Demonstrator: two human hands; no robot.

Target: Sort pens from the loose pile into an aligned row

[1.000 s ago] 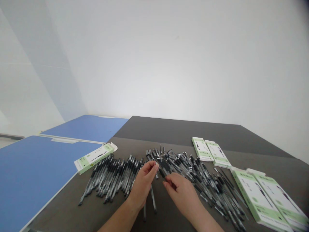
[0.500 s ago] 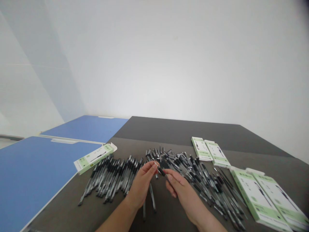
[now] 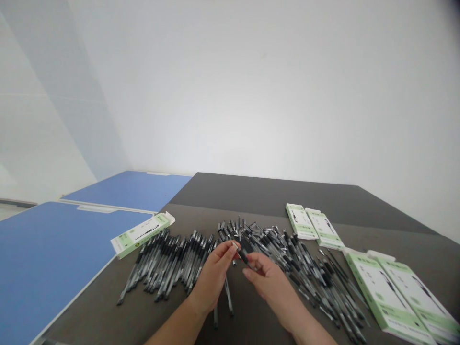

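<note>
Between my two hands is a pen [image 3: 243, 256] with a black grip, slanting down to the right. The fingertips of my left hand [image 3: 213, 274] pinch its upper end. My right hand [image 3: 272, 281] is closed around the lower end, thumb and fingers together, covering part of the barrel. A row of clear and black pens [image 3: 172, 266] lies to the left of my left hand. Beside and beyond my right hand spreads a looser heap of pens and pen parts [image 3: 305, 261]. Several caps or short parts lie just past my fingertips.
One green and white pen box [image 3: 143, 234] lies by the row of pens at left. More such boxes [image 3: 298, 221] lie at right, the nearest pair [image 3: 388, 292] along the right side. A blue table [image 3: 72, 249] adjoins the dark table [image 3: 258, 191], with a wall behind.
My right thumb and fingers have shifted along the pen toward its lower end, so more of the black grip shows. My left hand stays pinched at the upper end.
</note>
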